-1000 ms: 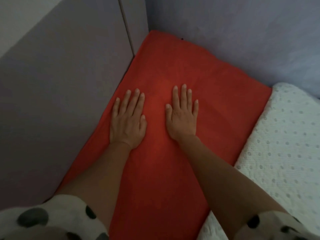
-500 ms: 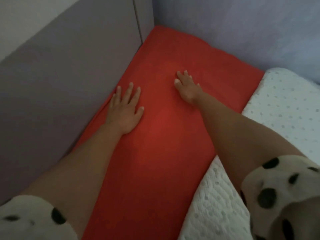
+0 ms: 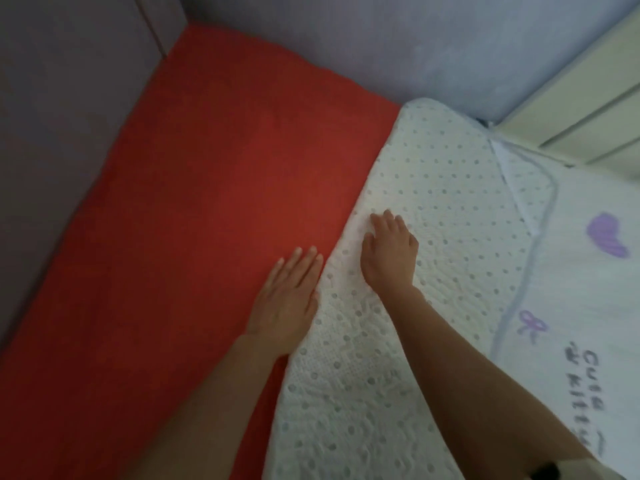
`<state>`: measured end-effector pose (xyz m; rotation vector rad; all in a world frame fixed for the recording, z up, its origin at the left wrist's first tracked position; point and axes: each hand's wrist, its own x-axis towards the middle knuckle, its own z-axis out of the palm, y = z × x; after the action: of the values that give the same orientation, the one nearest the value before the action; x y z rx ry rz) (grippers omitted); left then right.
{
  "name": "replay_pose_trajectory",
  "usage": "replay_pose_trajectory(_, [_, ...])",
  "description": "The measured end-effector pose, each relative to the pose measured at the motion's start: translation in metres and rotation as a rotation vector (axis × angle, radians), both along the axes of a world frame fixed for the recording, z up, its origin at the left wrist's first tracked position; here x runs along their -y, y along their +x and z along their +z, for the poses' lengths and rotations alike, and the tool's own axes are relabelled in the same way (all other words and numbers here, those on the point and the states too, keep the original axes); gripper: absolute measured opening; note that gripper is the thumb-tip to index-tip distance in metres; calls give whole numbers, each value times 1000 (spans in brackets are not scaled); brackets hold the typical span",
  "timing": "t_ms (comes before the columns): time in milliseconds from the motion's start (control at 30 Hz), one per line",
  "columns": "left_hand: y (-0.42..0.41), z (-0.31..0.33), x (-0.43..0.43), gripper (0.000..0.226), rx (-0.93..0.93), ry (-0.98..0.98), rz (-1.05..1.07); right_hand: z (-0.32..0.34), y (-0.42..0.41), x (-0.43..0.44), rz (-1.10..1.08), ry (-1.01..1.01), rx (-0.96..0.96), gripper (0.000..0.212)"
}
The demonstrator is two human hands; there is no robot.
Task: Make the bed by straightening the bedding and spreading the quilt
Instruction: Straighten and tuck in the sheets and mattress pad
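Head view | left hand (image 3: 287, 299) flat, fingers straight on red sheet (image 3: 194, 202), touching dotted quilt (image 3: 450, 202) edge | right hand (image 3: 389, 254) relaxed, pressing dotted quilt, gripping nothing | quilt's long axis follows the fingers, pointing toward wall (image 3: 381, 46)

Left hand (image 3: 285, 299), right hand (image 3: 389, 252): palms down.

**Free to the left, stepped to the right**

Left of the flat left hand (image 3: 287, 299), the red sheet (image 3: 194, 209) lies bare and level up to the grey panel (image 3: 62, 116), which closes that side. Ahead of both hands, the lilac wall (image 3: 346, 46) ends the sheet. Just right of the left hand, the raised edge of the white dotted pad (image 3: 346, 393) forms a step. The right hand (image 3: 389, 258) rests on top. Further right the printed quilt (image 3: 588, 306) meets the pad, and a cream panelled piece (image 3: 588, 98) fills the far corner.
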<state>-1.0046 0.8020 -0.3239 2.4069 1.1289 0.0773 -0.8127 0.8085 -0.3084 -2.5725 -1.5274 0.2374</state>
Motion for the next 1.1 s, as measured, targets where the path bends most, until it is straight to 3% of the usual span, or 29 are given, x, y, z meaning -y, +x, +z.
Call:
replay_pose_trajectory(167, [34, -19, 17, 66, -33, -15, -73, -38, 22, 49, 15, -151, -19, 53])
replay_pose_trajectory(367, [43, -44, 22, 60, -91, 111, -78, -60, 26, 51, -3, -87, 44, 55])
replay_pose_trajectory(1100, [46, -59, 21, 63, -113, 123, -107, -72, 35, 47, -14, -65, 118, 57])
